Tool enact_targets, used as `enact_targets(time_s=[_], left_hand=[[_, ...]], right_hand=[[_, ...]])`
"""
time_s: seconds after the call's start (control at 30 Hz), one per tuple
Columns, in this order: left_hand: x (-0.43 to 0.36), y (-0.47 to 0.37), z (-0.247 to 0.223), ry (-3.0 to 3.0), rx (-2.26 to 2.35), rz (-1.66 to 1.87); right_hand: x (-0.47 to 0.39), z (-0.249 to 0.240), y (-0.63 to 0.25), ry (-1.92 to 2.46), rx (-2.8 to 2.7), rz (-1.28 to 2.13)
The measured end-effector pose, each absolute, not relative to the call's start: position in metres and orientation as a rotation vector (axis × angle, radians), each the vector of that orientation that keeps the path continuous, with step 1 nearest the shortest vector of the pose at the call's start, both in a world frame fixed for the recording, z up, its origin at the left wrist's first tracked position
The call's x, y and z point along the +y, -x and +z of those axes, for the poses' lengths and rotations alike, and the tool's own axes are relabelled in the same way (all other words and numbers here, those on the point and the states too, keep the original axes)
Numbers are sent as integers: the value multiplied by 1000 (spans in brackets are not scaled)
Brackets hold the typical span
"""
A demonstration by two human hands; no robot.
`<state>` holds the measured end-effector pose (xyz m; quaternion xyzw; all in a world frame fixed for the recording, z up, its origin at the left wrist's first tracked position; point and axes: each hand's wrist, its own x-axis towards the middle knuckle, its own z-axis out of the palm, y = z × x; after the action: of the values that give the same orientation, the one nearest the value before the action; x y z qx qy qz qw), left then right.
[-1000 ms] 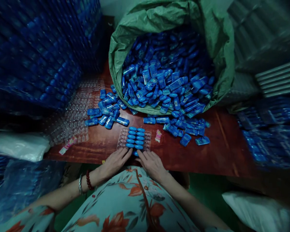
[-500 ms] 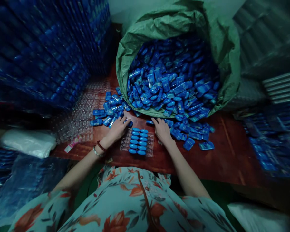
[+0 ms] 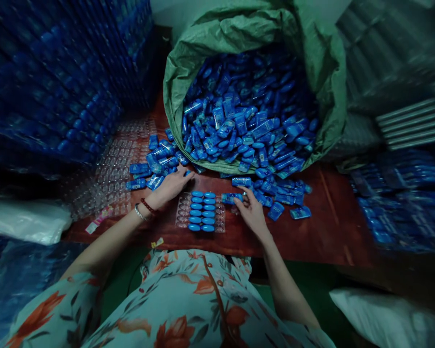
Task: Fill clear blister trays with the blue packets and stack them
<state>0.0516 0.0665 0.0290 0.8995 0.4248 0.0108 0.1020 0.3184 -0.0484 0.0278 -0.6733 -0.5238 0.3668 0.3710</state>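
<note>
Pinching the blue packet point(image 3: 229, 198) by its right end, the right hand point(image 3: 253, 212) does best to hold it lightly and level by the far right corner of the clear plastic tray point(image 3: 220, 223), taking care not to knock the two columns of blue packets point(image 3: 209, 213) already there. Beside the left heap point(image 3: 160, 153), the left hand point(image 3: 172, 186) curls its fingers over a bit of blue, though whether that grip is closed cannot be told. Compared with half a second ago, the right hand is nearer and farther right along the bench point(image 3: 329, 220).
</note>
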Motion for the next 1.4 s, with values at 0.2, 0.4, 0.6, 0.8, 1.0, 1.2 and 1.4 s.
enact_targets(time_s=[0.2, 0.4, 0.6, 0.8, 1.0, 1.2, 1.4], left_hand=[[36, -18, 27, -2035, 1325, 632], [-3, 14, 3, -1788, 1376, 705], [-2, 7, 7, -2065, 1485, 828], [2, -21, 22, -2251, 1317, 602], [7, -40, 37, -2493, 1326, 194], [13, -57, 56, -2646, 1278, -130], [13, -68, 54, -2655, 1311, -244]], right_hand=[[-49, 19, -318, 1654, -1206, 1206], [-54, 5, -323, 1626, -1283, 1250], [-41, 28, -313, 1928, -1997, 505], [-41, 58, -291, 2082, -2448, 294], [-28, 78, -274, 2111, -2697, 257], [-16, 78, -263, 2086, -2785, 297], [-22, 79, -268, 2060, -2702, 373]])
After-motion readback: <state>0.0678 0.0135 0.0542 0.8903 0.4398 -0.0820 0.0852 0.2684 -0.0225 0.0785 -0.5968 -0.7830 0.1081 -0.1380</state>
